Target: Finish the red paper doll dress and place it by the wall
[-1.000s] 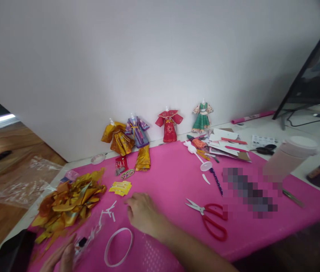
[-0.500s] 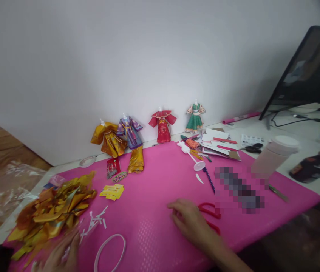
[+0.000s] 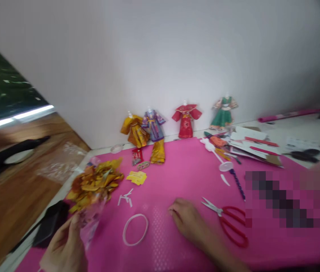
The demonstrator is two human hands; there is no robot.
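At the lower left my left hand [image 3: 66, 245] pinches a small clear plastic bag [image 3: 93, 223] between thumb and fingers. The bag hangs beside a pile of golden-yellow fabric scraps [image 3: 97, 177]. My right hand [image 3: 188, 221] rests on the pink mat [image 3: 177, 177] with its fingers curled in, and nothing shows in them. To its right lie red-handled scissors [image 3: 219, 212], their blades slightly apart. Between my hands is a white ring [image 3: 124, 234], with several thin white strips [image 3: 126, 197] behind it.
Along the wall stand small dress figures in gold [image 3: 135, 130], purple [image 3: 154, 126], red [image 3: 186, 120] and green [image 3: 224, 113]. Papers and cards [image 3: 253, 141] are stacked at the back right. A black box-like object [image 3: 50, 224] sits at the left edge. A pixelated patch covers part of the right side.
My view has swung left. My left hand has risen from beside the fabric scraps with the plastic bag. My right hand has shifted away from the scissors, which now show fully, and its fingers are more curled.
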